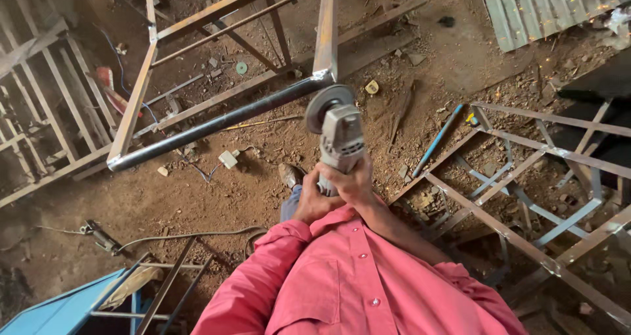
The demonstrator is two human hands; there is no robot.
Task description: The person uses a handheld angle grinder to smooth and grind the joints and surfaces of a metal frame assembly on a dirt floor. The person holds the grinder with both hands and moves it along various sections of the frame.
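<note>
1. Pink button-up shirt [348, 282] fills the bottom of the view, nearest the camera, with both sleeves reaching forward.
2. Both hands hold a grey angle grinder [340, 141] out in front of the chest, above the dirt floor [217, 197].
3. The right hand [351, 180] is wrapped closed around the rear of the grinder's body, fingers curled over the top.
4. The left hand [312, 203] is closed against the grinder's lower end, just beside the right hand and touching it.
5. The grinder has a pale grey, dusty casing that widens toward the head. Its round grinding disc [327, 105] is dark grey with a lighter rim, tilted toward the camera.
6. The disc sits at the end of a dark round steel pipe [217, 124], near the corner where the pipe meets a rusty angle-iron frame [325, 32]. Whether disc and metal touch is unclear.
7. A brown shoe [289, 174] shows below the grinder.
8. Another welded metal frame [526, 177] lies to the right, and a blue panel [59, 309] sits at the lower left.
</note>
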